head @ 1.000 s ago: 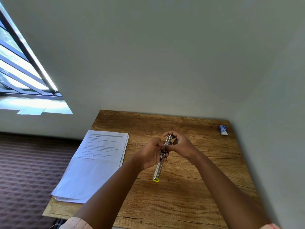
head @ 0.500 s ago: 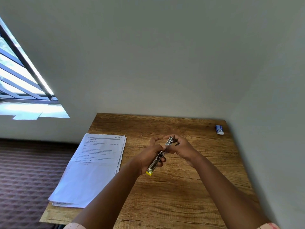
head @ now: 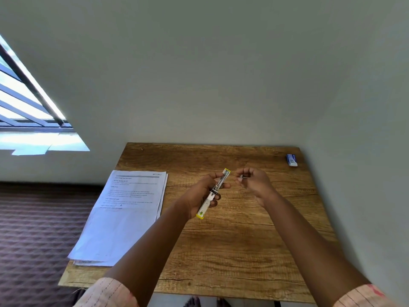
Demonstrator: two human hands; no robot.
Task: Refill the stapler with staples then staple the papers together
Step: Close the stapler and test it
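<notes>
Gripped in the left hand (head: 200, 193), the opened stapler (head: 213, 193) hung above the table's (head: 243, 240) middle, while the right hand (head: 254, 182) pinched something small, probably staples (head: 241, 177). A misaligned strip could jam or drop. Papers (head: 124, 218) lay along the left edge, their print unreadable.

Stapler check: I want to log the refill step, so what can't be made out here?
Head view:
- Stapler channel: too small to tell whether staples are loaded.
- Right hand: pinches something tiny, partly hidden by its fingers.
- Papers: text too small, sheet count unclear.
</notes>
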